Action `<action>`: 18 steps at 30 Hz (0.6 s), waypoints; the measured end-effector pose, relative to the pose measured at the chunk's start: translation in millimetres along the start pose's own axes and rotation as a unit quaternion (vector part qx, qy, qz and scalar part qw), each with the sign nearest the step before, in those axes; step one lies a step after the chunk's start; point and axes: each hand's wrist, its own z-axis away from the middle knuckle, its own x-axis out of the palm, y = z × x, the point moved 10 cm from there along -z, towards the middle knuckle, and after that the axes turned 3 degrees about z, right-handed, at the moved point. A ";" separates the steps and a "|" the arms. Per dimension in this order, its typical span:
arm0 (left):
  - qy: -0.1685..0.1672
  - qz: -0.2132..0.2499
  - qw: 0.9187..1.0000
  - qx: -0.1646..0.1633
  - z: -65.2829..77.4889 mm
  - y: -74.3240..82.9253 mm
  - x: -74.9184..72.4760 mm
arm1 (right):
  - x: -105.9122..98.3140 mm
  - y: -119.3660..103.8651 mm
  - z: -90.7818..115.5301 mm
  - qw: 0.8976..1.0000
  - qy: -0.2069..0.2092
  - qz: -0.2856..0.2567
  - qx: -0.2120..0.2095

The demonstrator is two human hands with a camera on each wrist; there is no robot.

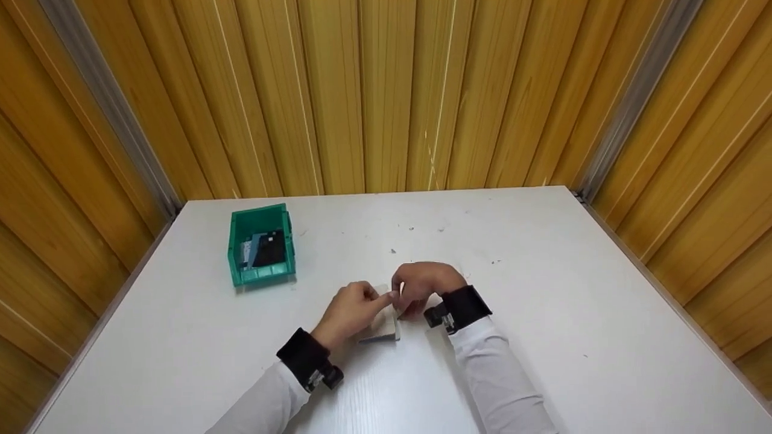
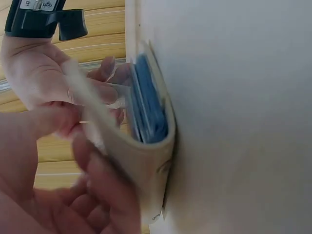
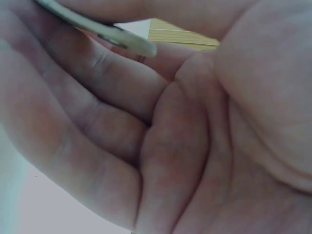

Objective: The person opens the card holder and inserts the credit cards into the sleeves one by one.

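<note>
A small cream card holder [image 1: 386, 327] stands partly opened on the table in front of me, overlapped by both hands in the head view. In the left wrist view its cover [image 2: 153, 168] bends around a stack of blue inner sleeves [image 2: 150, 107]. My left hand [image 1: 353, 310] grips the cover from the left, thumb on one side and fingers on the other. From the right, my right hand [image 1: 427, 282] pinches at the holder by its inner sleeves. A pale edge of the holder [image 3: 127, 40] lies between thumb and fingers in the right wrist view.
A green plastic bin [image 1: 262, 278] stands at the back left of the white table [image 1: 579, 289], with a black flat item [image 1: 269, 250] and blue ones inside. Small dark specks dot the tabletop. Yellow wood-patterned walls [image 1: 386, 96] enclose the back and sides.
</note>
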 end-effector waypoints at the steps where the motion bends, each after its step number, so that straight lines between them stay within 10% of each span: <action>1: -0.017 -0.003 1.000 0.009 0.3 1.3 2.5 | 0.2 0.0 -0.2 1.000 -0.001 -0.002 0.001; 6: -0.050 -0.026 0.997 0.051 1.8 5.3 -0.7 | 0.5 0.3 -1.0 0.999 -0.017 -0.029 -0.006; 18: -0.101 -0.035 0.994 0.025 -1.3 -2.7 -9.4 | -5.3 -4.6 3.9 0.995 -0.047 -0.024 -0.086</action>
